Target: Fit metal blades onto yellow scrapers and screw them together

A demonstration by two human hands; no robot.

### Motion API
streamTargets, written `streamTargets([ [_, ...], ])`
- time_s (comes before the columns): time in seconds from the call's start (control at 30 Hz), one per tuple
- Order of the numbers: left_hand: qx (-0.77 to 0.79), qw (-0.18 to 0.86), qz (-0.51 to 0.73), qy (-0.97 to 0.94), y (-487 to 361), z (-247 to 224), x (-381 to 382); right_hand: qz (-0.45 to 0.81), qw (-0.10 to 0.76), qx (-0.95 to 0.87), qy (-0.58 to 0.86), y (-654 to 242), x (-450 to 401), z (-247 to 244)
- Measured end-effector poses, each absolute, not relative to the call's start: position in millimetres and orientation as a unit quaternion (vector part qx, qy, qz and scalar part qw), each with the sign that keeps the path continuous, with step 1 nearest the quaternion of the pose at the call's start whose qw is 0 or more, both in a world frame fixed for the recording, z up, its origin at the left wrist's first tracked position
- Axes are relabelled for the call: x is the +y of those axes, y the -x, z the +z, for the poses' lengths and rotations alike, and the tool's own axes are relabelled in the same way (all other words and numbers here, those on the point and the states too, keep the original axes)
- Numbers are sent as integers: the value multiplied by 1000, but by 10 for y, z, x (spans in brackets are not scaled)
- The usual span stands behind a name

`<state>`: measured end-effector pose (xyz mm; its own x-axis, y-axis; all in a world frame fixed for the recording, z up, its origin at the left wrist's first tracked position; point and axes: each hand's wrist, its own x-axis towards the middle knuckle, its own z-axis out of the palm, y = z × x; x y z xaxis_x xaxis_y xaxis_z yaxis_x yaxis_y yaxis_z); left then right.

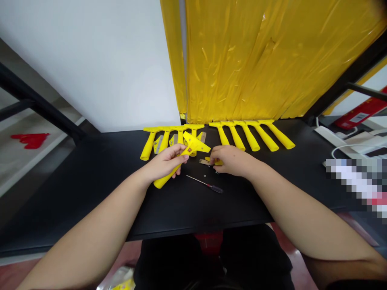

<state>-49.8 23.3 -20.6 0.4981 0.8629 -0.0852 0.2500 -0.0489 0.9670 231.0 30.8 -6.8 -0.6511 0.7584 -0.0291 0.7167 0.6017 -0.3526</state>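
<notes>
My left hand (169, 162) is closed around a yellow scraper handle (196, 144), its wide T-shaped head pointing up and right. Just right of that head, my right hand (231, 160) reaches down to the table with bent fingers at a small yellow plastic piece (217, 162). Whether the fingers grip this piece or only touch it, I cannot tell. A metal blade (204, 162) lies beside those fingertips, with a few tiny metal parts (217, 172) below. Nearer me rests a screwdriver (215, 188), its thin shaft pointing left.
Several yellow handles (252, 135) lie in a row at the back right, and more handles (148, 145) with metal-edged pieces (157, 144) at the back left. A white panel (99, 60) and yellow sheeting (242, 60) stand behind the black table (90, 193). White items (347, 139) sit far right.
</notes>
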Motion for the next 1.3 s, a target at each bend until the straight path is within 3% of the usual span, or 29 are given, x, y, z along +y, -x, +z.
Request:
streamTargets([
  [0.47,413,550,280,-670,506,-238,253,141,97,-903,393,-2319,332,-128],
  [1.3,425,554,270,-663,473,-206,213,136,61,-888,435,-2303,250,-73],
])
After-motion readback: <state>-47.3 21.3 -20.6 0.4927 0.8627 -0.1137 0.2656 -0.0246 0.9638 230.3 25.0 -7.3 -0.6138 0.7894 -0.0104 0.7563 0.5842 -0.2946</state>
